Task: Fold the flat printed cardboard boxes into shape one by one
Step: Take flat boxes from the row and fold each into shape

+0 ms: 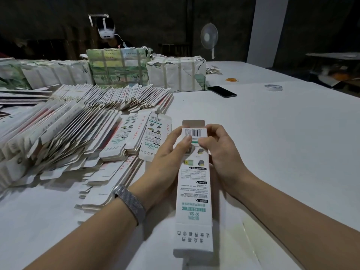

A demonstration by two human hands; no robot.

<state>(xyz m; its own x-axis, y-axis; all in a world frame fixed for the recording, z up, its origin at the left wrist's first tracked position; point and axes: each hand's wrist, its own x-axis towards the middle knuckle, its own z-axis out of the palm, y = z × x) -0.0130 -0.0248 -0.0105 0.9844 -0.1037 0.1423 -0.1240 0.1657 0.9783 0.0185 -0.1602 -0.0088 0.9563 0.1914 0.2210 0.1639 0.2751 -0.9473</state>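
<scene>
black phone (222, 91), tape roll (273, 87), standing fan (209, 37), wrapped bundles (176, 74)

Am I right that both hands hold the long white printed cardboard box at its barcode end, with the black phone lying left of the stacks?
Not quite: the head view shows the black phone right of the stacks. Both the left hand and right hand do hold the long white printed cardboard box at its barcode end.

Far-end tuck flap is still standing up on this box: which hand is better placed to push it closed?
Probably the right hand: its fingertips sit at the box top corner, right beside the upright tuck flap. The left hand pinches the barcode panel lower down and steadies the box.
</scene>
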